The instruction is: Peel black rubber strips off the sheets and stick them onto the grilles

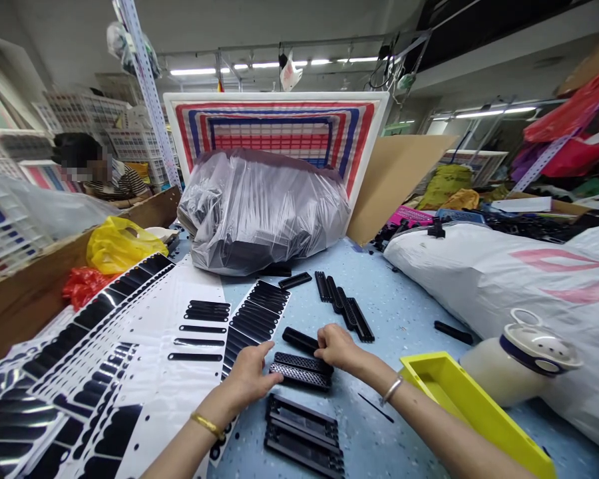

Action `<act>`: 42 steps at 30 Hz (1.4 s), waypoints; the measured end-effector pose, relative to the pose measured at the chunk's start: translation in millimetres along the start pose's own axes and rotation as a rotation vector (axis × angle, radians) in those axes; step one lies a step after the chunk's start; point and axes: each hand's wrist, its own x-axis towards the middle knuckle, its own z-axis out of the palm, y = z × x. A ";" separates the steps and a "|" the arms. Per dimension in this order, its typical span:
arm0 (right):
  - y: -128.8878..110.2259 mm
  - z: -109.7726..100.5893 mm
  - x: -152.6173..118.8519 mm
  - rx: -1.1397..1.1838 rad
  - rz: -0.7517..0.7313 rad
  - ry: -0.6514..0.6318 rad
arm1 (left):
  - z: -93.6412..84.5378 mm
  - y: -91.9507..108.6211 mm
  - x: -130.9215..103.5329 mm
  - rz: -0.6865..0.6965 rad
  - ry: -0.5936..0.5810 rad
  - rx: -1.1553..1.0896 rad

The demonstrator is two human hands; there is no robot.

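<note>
My left hand (250, 374) is beside the left ends of two textured black plastic pieces (302, 371), with thumb and forefinger apart. The thumb tip meets or nearly meets the nearer piece. My right hand (337, 346) has its fingers pinched at the right end of a smooth black plastic piece (297, 339), just behind the textured ones. Closer to me lie several black pieces with their hollow side up (304, 436). Left of my left hand is a backing sheet with black stickers (254, 316).
More sticker sheets (100, 372) cover the left side. Several black pieces (344, 303) lie farther back, before a grey plastic-wrapped bundle (264, 206). A yellow tray (472, 412), a bottle (519, 359) and a white sack (504, 266) stand right. A person (124, 183) sits far left.
</note>
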 end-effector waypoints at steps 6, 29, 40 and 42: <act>3.6 -2.4 2.3 0.022 -0.011 0.126 | 2.7 2.4 6.7 0.050 -0.052 0.015; -11.6 38.9 -20.2 0.341 -0.279 0.144 | -4.9 6.6 16.2 0.032 -0.165 0.042; -20.5 67.4 -71.0 0.292 -0.370 0.241 | 3.1 10.5 -44.2 0.010 -0.167 0.039; -15.4 67.4 -81.6 0.286 -0.335 0.297 | 2.8 7.4 -54.5 -0.008 -0.145 0.026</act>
